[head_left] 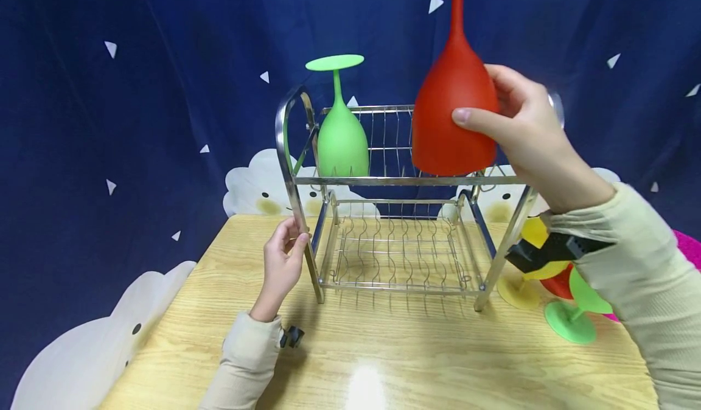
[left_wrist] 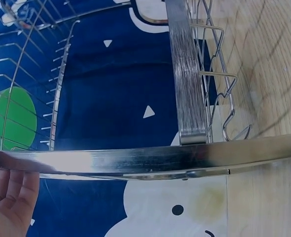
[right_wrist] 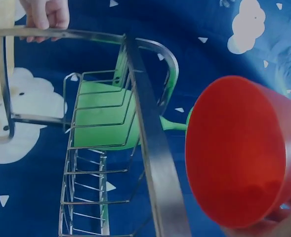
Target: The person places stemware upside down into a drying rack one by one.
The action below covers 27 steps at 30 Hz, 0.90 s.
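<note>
My right hand (head_left: 526,118) grips a red wine glass (head_left: 454,112) by its bowl, upside down with the stem pointing up. In the right wrist view the open mouth of the red glass (right_wrist: 236,153) shows, beside the rack's upper front bar. A two-tier metal dish rack (head_left: 394,181) stands on the table. On its upper tier, at the left, a green wine glass (head_left: 342,139) rests upside down. My left hand (head_left: 285,264) holds the rack's left front leg, thumb and fingers on either side of the metal.
Right of the rack, partly behind my right arm, several wine glasses stand on the wooden table (head_left: 427,361): a yellow one (head_left: 517,291), a green one (head_left: 572,322), and a red one (head_left: 558,283). Something pink (head_left: 687,249) shows at the right edge. A dark blue curtain (head_left: 164,93) hangs behind.
</note>
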Tool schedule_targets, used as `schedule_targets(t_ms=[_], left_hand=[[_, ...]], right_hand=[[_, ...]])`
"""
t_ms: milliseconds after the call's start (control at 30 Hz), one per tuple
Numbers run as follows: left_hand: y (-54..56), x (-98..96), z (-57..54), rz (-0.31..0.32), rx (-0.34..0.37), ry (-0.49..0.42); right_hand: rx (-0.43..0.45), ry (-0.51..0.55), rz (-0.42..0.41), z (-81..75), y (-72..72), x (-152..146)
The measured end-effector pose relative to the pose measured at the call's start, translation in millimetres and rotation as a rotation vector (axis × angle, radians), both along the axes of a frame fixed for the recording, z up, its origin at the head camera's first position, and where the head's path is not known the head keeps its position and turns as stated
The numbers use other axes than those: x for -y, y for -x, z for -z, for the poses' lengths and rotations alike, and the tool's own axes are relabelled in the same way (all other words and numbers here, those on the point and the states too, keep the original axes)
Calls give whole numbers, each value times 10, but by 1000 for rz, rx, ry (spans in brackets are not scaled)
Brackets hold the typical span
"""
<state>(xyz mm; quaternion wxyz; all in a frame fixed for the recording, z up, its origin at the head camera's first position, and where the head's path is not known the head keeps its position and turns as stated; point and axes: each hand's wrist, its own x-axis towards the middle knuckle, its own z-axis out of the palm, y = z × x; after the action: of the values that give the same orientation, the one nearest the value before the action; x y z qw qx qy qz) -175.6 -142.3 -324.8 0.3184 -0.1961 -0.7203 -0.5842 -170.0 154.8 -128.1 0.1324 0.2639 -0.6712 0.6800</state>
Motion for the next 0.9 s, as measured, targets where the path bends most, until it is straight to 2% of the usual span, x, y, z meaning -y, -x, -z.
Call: schedule_targets(t_ms=[233,467,700,900], left_hand=[[-20,-10,-17,-2,3,0],[-38,-33,-21,-7,33,-4],[-46,-36,-14,-7,35,2],[59,20,123,9,25,-17]], right_hand=[[78,-75,85,-8,164,130],[81,-291,221,30,288,200],[136,-444,322,65,366,237],[187,-527,367,80,448,282]])
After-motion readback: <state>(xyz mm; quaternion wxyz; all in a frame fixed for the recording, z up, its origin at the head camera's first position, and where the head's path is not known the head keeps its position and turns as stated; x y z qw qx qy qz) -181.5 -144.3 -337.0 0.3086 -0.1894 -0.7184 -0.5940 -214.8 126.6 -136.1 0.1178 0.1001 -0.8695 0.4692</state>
